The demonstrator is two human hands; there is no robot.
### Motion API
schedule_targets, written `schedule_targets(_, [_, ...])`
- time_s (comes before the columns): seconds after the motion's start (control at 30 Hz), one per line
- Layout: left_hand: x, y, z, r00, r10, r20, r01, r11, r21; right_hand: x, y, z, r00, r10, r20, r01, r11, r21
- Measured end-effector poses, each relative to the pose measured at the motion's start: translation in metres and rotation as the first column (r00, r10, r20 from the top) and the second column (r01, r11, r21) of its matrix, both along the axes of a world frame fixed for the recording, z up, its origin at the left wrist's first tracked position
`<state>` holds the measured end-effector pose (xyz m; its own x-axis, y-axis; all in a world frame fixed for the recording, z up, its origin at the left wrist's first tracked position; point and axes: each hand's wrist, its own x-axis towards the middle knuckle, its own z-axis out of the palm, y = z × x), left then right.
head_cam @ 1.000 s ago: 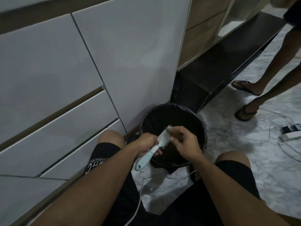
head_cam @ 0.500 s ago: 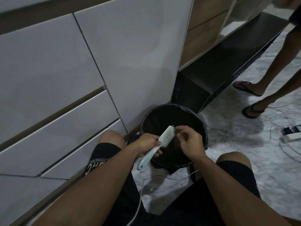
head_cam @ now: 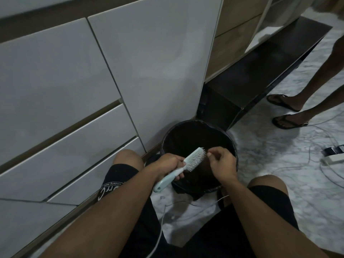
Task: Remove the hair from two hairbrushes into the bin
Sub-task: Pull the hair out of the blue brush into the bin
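A pale blue hairbrush [head_cam: 188, 163] with white bristles is held over the black bin [head_cam: 219, 131], its head pointing up and to the right. My left hand [head_cam: 170, 165] grips its handle. My right hand [head_cam: 222, 164] hovers just right of the bristles, thumb and forefinger pinched together by the brush tip; whether hair is between them I cannot tell. The bin stands on the floor between my knees, lined with a dark bag. No second hairbrush is in view.
White cabinet drawers [head_cam: 65, 90] rise on the left. A dark low shelf [head_cam: 260, 75] runs behind the bin. Another person's feet in sandals [head_cam: 286, 112] stand on the marble floor at right, near cables and a power strip [head_cam: 335, 157]. A white cable [head_cam: 160, 231] runs between my legs.
My left hand has tilted the brush head higher over the bin. My right hand has drawn back slightly to the right, off the bristles. The other person's feet shifted a little.
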<state>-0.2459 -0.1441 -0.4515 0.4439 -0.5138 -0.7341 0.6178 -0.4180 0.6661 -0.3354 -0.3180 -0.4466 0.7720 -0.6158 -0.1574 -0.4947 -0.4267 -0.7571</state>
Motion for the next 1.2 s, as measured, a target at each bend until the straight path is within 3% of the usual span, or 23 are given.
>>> schedule_targets(0.17, [0.001, 0.000, 0.001, 0.998, -0.061, -0.010, 0.060, 0.998, -0.036, -0.002, 0.006, 0.002, 1.000, 0.019, 0.021, -0.022, 0.989, 0.146])
schedule_targets(0.47, [0.002, 0.000, 0.000, 1.000, 0.003, -0.020, -0.004, 0.999, -0.049, 0.002, -0.010, -0.004, 0.962, -0.271, 0.045, 0.256, 0.944, 0.209])
schedule_targets(0.53, [0.003, -0.001, 0.000, 1.000, 0.000, -0.017, -0.001, 0.999, -0.051, 0.001, -0.010, -0.004, 0.972, -0.231, 0.039, 0.217, 0.951, 0.221])
schedule_targets(0.67, [0.003, 0.000, 0.002, 0.999, -0.045, -0.022, 0.044, 0.997, -0.070, 0.001, -0.003, -0.005, 0.998, 0.020, -0.063, -0.005, 0.974, 0.227])
schedule_targets(0.8, [0.003, 0.002, 0.001, 0.999, -0.030, -0.013, 0.029, 0.997, -0.068, 0.000, -0.005, 0.001, 0.994, -0.097, -0.060, 0.102, 0.991, 0.092])
schedule_targets(0.97, [0.005, -0.001, 0.002, 0.996, 0.089, 0.016, -0.087, 0.991, -0.098, 0.001, -0.010, 0.002, 0.970, -0.245, 0.002, 0.241, 0.955, 0.173])
schedule_targets(1.2, [0.004, -0.001, 0.005, 0.999, -0.012, 0.048, 0.019, 0.991, -0.129, 0.001, -0.004, 0.002, 0.998, 0.009, 0.070, -0.026, 0.972, 0.235])
